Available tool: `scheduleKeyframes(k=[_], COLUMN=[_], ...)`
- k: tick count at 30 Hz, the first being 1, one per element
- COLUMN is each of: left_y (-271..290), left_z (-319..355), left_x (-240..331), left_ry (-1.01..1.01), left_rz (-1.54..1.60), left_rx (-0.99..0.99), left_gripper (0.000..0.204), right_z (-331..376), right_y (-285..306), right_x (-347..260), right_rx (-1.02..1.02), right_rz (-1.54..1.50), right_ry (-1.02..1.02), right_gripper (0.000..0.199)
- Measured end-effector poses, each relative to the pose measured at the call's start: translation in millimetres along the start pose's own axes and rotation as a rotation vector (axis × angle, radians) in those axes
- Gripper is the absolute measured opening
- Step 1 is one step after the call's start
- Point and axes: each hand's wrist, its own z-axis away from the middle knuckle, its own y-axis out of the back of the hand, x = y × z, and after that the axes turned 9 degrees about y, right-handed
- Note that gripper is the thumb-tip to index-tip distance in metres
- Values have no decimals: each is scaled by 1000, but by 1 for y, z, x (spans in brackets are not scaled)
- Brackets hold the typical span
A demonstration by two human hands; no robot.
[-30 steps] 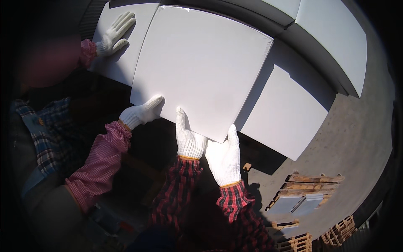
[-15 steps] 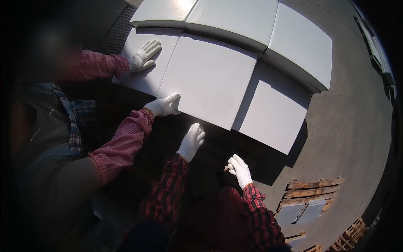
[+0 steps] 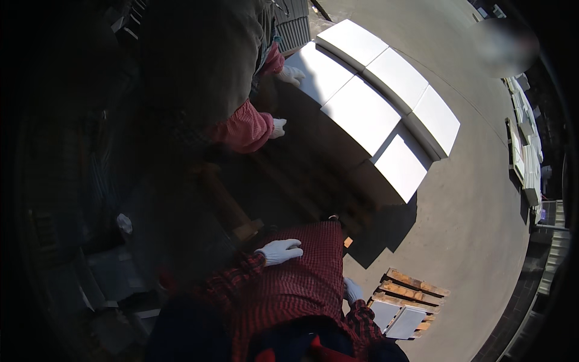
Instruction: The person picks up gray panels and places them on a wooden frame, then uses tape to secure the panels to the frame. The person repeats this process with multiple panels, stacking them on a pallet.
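My left hand [image 3: 280, 251], in a white knitted glove, lies over the front of my red-and-black checked apron [image 3: 301, 289]. Its fingers are stretched out toward the right and hold nothing. At the apron's right side is my right hand [image 3: 353, 291], gloved the same way, with its fingers mostly hidden against the cloth. Neither hand touches the large white rectangular blocks [image 3: 362, 114] stacked in two levels ahead. A co-worker in pink checked sleeves [image 3: 244, 128] stands at the left; one white-gloved hand [image 3: 291, 75] is at the edge of the near left block.
A low wooden pallet [image 3: 416, 289] with grey-white panels lies on the concrete floor [image 3: 464, 199] to the right. Dark shadow covers the ground before the stack, where a wooden beam [image 3: 223, 202] shows. More stacked white pieces [image 3: 528, 145] line the far right.
My hands have drawn back from near the blocks to my apron. The view has turned, and the blocks appear farther off. The co-worker's nearer hand has left the block edge.
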Motion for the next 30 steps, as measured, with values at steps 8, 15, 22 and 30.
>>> scheduleKeyframes(k=[8,15,22,30], left_y=[35,-3,-161,-238], left_z=[59,60,9,63], left_x=[-78,-93,-102,-91], left_ry=[49,23,206,207], left_rz=[137,556,557,521], left_rx=[395,720,700,652], left_gripper=[72,72,70,57], right_z=[-84,-154,-142,-189], right_y=[-6,-36,-116,-57], right_x=[-56,-167,-158,-85], right_rx=[-329,-585,-1009,-1632], right_rz=[661,897,1192,1681], right_ry=[413,564,1253,1070], right_gripper=[26,37,29,42])
